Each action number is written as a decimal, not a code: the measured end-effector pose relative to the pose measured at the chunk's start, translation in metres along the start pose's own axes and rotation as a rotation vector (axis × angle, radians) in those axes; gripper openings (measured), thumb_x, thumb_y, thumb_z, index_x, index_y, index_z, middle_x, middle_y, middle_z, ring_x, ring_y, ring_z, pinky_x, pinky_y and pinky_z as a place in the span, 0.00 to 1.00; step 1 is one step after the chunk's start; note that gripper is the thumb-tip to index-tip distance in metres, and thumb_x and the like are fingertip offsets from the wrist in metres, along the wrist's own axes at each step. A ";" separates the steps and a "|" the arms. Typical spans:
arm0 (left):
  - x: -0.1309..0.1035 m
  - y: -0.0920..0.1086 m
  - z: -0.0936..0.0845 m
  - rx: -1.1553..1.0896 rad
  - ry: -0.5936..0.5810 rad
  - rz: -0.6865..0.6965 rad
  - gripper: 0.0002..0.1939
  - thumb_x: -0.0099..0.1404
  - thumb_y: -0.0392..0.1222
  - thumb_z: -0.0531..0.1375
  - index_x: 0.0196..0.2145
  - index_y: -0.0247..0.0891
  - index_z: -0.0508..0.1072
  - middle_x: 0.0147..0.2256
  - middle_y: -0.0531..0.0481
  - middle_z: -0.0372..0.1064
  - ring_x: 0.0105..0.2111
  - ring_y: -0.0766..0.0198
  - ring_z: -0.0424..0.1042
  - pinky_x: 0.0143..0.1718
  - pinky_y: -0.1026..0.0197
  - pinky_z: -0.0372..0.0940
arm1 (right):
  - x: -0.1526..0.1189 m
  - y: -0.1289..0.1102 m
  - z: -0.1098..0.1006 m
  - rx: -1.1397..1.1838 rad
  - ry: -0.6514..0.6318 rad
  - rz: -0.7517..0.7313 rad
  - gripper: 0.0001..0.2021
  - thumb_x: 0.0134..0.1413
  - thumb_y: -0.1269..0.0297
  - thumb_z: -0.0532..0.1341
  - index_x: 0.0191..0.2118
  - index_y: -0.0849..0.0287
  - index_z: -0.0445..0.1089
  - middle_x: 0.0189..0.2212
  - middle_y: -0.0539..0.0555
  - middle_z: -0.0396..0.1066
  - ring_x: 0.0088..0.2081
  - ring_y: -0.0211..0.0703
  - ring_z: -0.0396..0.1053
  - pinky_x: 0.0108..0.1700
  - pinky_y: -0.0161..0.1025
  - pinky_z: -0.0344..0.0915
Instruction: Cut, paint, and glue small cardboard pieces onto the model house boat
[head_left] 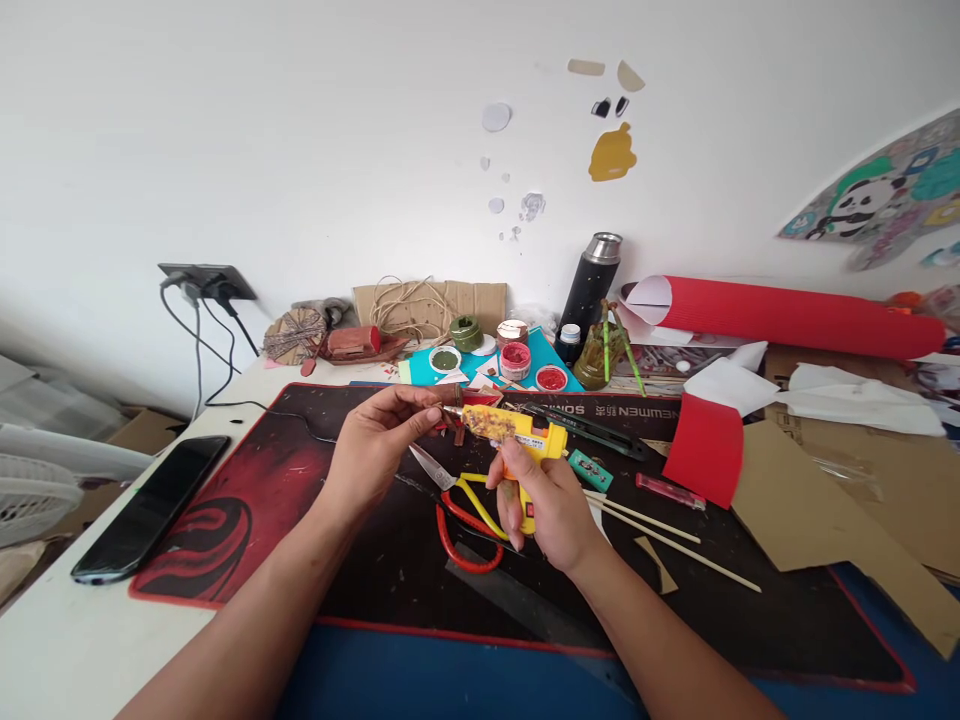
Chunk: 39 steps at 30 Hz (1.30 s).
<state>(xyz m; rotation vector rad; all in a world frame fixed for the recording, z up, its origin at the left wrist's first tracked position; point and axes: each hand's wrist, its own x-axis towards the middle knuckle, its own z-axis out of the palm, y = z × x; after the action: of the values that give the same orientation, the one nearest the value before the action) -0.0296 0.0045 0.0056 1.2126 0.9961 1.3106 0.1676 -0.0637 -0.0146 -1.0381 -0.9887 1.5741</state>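
My right hand [544,500] is wrapped round the handle of a yellow glue gun [491,422], whose nozzle points left. The nozzle tip meets the fingertips of my left hand [379,440], which are pinched together on something too small to make out. A small dark red piece [459,430] shows just beside those fingertips. Under the glue gun, scissors [469,530] with red and yellow handles lie on the black and red desk mat [360,590], their blades toward my left hand.
Paint jars [515,360], a black thermos [592,285] and a red paper roll [787,315] stand or lie along the wall. Wooden sticks [675,530], a dark green cutter [592,430] and cardboard [810,500] are at the right. A phone [154,510] lies left.
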 end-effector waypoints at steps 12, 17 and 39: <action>0.000 -0.004 -0.002 -0.043 -0.030 -0.003 0.13 0.56 0.44 0.80 0.34 0.39 0.82 0.34 0.50 0.81 0.33 0.63 0.77 0.38 0.62 0.73 | 0.000 0.003 0.000 0.016 0.009 0.016 0.33 0.57 0.27 0.65 0.27 0.58 0.69 0.10 0.46 0.62 0.10 0.34 0.59 0.14 0.31 0.52; 0.000 -0.002 -0.003 -0.034 -0.043 -0.009 0.13 0.57 0.44 0.79 0.35 0.39 0.82 0.37 0.47 0.83 0.34 0.62 0.78 0.39 0.61 0.73 | 0.000 0.003 0.000 0.022 0.006 0.010 0.33 0.57 0.27 0.65 0.27 0.58 0.69 0.09 0.46 0.62 0.10 0.35 0.60 0.15 0.31 0.54; 0.000 -0.002 -0.002 -0.005 -0.030 0.006 0.14 0.56 0.45 0.79 0.34 0.39 0.81 0.36 0.47 0.83 0.35 0.60 0.78 0.40 0.59 0.73 | -0.001 -0.001 0.002 0.008 0.015 0.017 0.33 0.55 0.27 0.66 0.26 0.56 0.66 0.10 0.45 0.61 0.10 0.35 0.59 0.14 0.32 0.54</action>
<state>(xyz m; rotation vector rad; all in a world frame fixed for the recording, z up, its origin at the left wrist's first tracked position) -0.0316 0.0053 0.0036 1.2290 0.9683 1.2948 0.1656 -0.0647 -0.0133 -1.0544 -0.9649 1.5807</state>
